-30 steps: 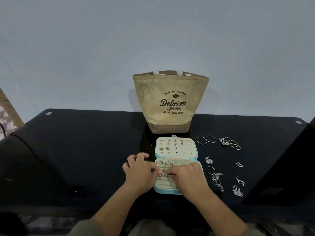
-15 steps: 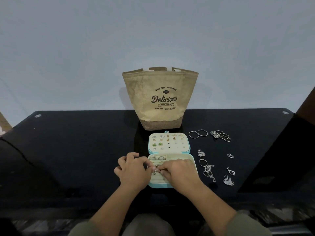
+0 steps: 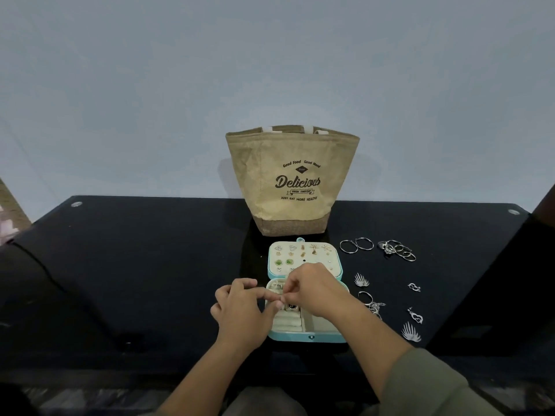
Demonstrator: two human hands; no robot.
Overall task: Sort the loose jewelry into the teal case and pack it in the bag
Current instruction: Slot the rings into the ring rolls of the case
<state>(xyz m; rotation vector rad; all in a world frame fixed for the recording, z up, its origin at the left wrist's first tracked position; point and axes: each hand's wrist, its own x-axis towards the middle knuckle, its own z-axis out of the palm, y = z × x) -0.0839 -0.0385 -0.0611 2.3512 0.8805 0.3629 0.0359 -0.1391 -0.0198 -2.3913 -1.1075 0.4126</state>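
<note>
Teal case [image 3: 304, 337] is lying open under your hands, your left hand [image 3: 240, 310] and right hand [image 3: 315, 291] are both pinching one tiny piece [image 3: 281, 298] over it, and the bag [image 3: 270, 163] is standing just past them.

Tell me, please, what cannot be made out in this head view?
Head view:
Whether the left hand and right hand pinch anything: too small, fingertips cover it.
Right compartments of the case: under the right hand.
Inside of the bag: behind its front wall.
Shapes of the studs in the lid: too small.
</note>
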